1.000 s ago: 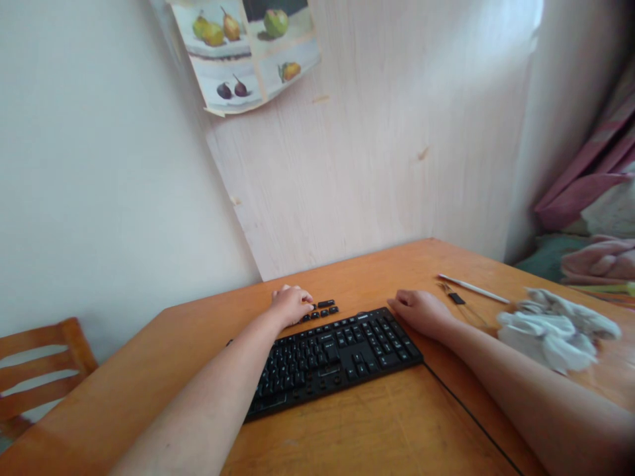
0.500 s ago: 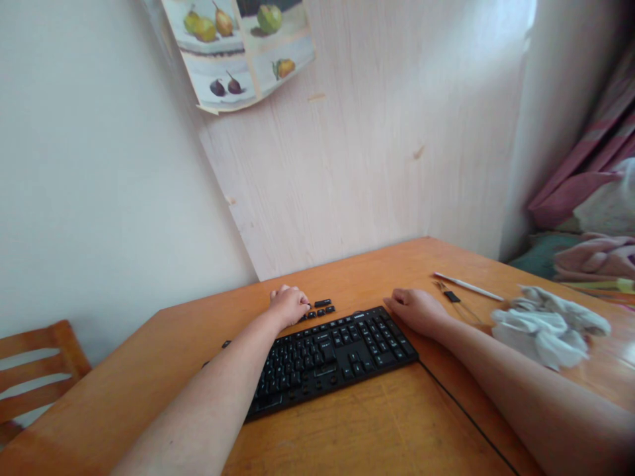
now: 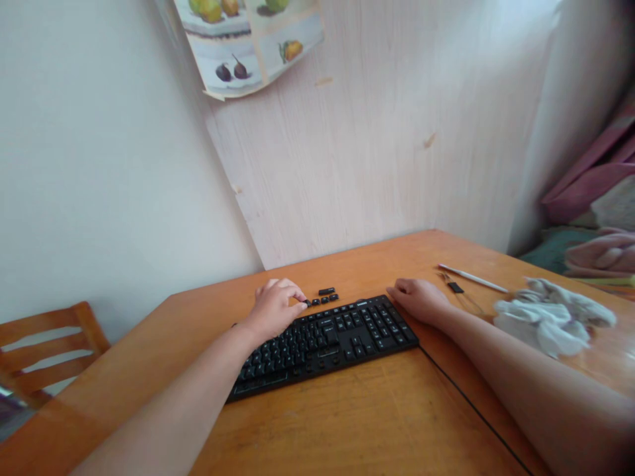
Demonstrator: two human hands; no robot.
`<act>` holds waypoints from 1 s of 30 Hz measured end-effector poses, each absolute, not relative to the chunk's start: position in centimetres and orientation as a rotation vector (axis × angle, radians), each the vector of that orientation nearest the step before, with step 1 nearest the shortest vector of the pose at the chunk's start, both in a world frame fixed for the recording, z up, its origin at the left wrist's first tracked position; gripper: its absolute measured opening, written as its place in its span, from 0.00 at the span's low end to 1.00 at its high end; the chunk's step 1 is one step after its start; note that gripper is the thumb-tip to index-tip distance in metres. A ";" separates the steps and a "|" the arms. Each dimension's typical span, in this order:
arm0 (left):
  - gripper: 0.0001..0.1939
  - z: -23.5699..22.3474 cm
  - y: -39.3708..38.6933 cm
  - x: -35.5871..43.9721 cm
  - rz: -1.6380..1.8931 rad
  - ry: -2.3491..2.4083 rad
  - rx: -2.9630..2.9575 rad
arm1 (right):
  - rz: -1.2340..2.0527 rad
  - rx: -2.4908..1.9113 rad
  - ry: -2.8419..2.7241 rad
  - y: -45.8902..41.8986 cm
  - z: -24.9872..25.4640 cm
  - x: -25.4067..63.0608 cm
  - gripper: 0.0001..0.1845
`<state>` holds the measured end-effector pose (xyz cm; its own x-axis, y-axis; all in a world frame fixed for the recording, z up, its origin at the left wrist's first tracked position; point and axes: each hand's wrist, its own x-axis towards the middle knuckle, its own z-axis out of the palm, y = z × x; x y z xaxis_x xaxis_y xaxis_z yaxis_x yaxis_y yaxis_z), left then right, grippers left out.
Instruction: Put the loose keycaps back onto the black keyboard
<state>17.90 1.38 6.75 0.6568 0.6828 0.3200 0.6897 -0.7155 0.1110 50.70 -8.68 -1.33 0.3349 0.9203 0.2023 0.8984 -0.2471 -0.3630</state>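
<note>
A black keyboard [image 3: 342, 344] lies at an angle on the wooden table, with several bare key sockets along its front row. Beyond its back edge, loose black keycaps [image 3: 325, 300] stand in a short row, and a longer keycap [image 3: 327, 291] lies just behind them. My left hand [image 3: 278, 305] reaches over the keyboard's left part, its thumb and forefinger closed on the keycap [image 3: 307, 303] at the row's left end. Loosely curled, my right hand [image 3: 419, 299] rests on the table beside the keyboard's back right corner, with nothing visible in it. My left forearm hides the keyboard's left end.
Right of my right hand lie a small wire tool with a black handle [image 3: 455, 287], a white pen-like stick [image 3: 473, 278] and a crumpled pale cloth [image 3: 546, 320]. The keyboard cable [image 3: 471, 403] runs under my right forearm. A wooden chair [image 3: 54, 337] stands at the left.
My left hand has drawn back a little to the left, so its thumb and forefinger now show at the row's left keycap. My right hand stays put. The view has shifted slightly.
</note>
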 end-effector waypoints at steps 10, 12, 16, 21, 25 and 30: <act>0.04 5.4 -5.9 15.0 -0.539 -1.065 -2.883 | 0.081 -2.200 -1.636 -8.7 -1.1 50.8 0.22; 0.04 5.0 -6.5 15.0 -0.533 -1.060 -2.881 | 0.078 -2.199 -1.640 -8.7 -1.1 50.8 0.22; 0.03 4.3 -7.2 15.1 -0.535 -1.065 -2.860 | 0.072 -2.185 -1.647 -8.7 -1.2 50.8 0.22; 0.03 4.4 -7.5 15.1 -0.507 -1.077 -2.843 | 0.077 -2.191 -1.644 -8.7 -1.2 50.8 0.23; 0.04 4.7 -7.7 15.1 -0.488 -1.076 -2.834 | 0.085 -2.192 -1.640 -8.8 -1.0 50.7 0.22; 0.04 4.8 -7.8 15.2 -0.484 -1.084 -2.817 | 0.096 -2.193 -1.638 -8.7 -1.1 50.7 0.22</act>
